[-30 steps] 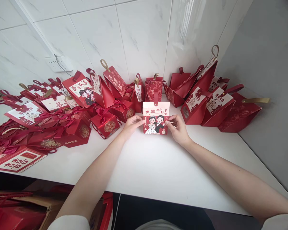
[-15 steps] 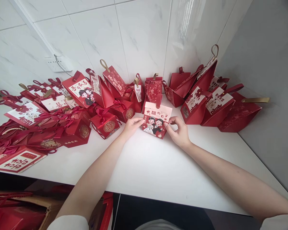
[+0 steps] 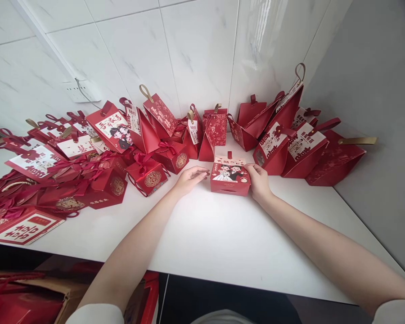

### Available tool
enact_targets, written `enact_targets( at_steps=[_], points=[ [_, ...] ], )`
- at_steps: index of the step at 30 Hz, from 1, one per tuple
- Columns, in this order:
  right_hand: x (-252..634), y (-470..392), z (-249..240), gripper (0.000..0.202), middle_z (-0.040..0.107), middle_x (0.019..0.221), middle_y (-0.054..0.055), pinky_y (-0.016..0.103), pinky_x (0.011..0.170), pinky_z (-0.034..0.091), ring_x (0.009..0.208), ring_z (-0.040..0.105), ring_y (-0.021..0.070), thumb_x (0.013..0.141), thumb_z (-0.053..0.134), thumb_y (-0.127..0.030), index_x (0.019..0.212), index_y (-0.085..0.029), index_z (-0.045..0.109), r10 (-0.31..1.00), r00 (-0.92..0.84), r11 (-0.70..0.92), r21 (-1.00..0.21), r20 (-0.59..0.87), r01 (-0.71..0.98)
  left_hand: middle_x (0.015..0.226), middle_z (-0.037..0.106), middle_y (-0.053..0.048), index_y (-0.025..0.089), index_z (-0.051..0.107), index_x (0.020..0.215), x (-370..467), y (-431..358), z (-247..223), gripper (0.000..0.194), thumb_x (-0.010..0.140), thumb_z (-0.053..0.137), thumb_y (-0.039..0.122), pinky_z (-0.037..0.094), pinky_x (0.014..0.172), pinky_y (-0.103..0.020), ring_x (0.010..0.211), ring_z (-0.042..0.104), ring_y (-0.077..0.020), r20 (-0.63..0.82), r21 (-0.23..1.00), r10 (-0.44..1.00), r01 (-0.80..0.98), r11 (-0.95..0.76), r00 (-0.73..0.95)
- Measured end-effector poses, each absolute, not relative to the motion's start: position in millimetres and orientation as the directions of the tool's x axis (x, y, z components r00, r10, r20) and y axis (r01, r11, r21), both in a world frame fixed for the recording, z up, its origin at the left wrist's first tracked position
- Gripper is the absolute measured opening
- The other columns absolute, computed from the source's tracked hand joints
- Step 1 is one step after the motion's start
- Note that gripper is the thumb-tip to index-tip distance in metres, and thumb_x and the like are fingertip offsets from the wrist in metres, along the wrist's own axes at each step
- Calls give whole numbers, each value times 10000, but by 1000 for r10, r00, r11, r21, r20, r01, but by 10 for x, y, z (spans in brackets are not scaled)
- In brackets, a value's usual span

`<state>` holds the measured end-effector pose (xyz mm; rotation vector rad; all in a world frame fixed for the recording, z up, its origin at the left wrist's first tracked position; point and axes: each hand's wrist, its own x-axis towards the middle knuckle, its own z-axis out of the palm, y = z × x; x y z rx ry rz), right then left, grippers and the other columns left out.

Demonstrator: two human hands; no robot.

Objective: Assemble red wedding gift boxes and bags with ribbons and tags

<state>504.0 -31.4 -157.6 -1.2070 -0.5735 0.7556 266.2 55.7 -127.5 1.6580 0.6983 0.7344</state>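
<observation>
A small red gift box (image 3: 230, 176) with a cartoon couple on its face and a red loop at the top is near the middle of the white table (image 3: 216, 234). It leans back, its lower red side facing me. My right hand (image 3: 259, 181) grips its right edge between thumb and fingers. Just left of the box is my left hand (image 3: 191, 180), its fingers loosely extended and apart from the box, holding nothing.
Red boxes with ribbons (image 3: 149, 176) crowd the left side. Triangular red boxes (image 3: 273, 148) stand at the back and right, near a grey panel (image 3: 367, 112). Below the table's front edge, an open carton (image 3: 67, 292) holds red items.
The box has tilted back and shifted slightly right, showing its lower side. My left hand has let go of its left edge; my right hand has moved slightly right with it.
</observation>
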Motion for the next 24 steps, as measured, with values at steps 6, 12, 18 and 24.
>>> enact_targets(
  at_steps=[6, 12, 18, 24],
  points=[
    [5148, -247, -1566, 221, 656, 628, 11, 287, 426, 475, 523, 601, 177, 667, 666, -406, 717, -204, 591, 766, 635, 150, -931, -104, -332, 1032, 719, -110, 158, 713, 988, 2675, 529, -1265, 382, 758, 726, 463, 474, 958, -414, 945, 672, -227, 86, 979, 753, 85, -186, 652],
    [5193, -229, -1569, 231, 639, 594, 0, 279, 403, 461, 497, 581, 170, 668, 668, -409, 737, -198, 604, 771, 627, 150, -926, -110, -347, 980, 723, -95, 161, 723, 969, 2667, 529, -1270, 362, 751, 731, 450, 482, 940, -403, 911, 664, -212, 76, 977, 754, 101, -185, 652],
    [5134, -243, -1593, 256, 588, 611, -19, 291, 425, 448, 507, 559, 172, 721, 628, -458, 767, -226, 530, 748, 662, 166, -956, -37, -241, 1034, 706, -95, 177, 699, 1039, 2666, 505, -1208, 405, 764, 709, 474, 502, 842, -355, 921, 644, -210, 77, 965, 762, 143, -219, 643],
    [4927, -448, -1449, 229, 589, 1046, 41, 362, 810, 503, 875, 586, 196, 854, 588, -427, 988, -247, 542, 655, 700, 297, -949, 283, 105, 1220, 627, -87, 238, 634, 1201, 2730, 327, -1070, 480, 789, 673, 481, 497, 727, -305, 1003, 598, -230, 96, 923, 725, 211, -321, 682]
  ],
)
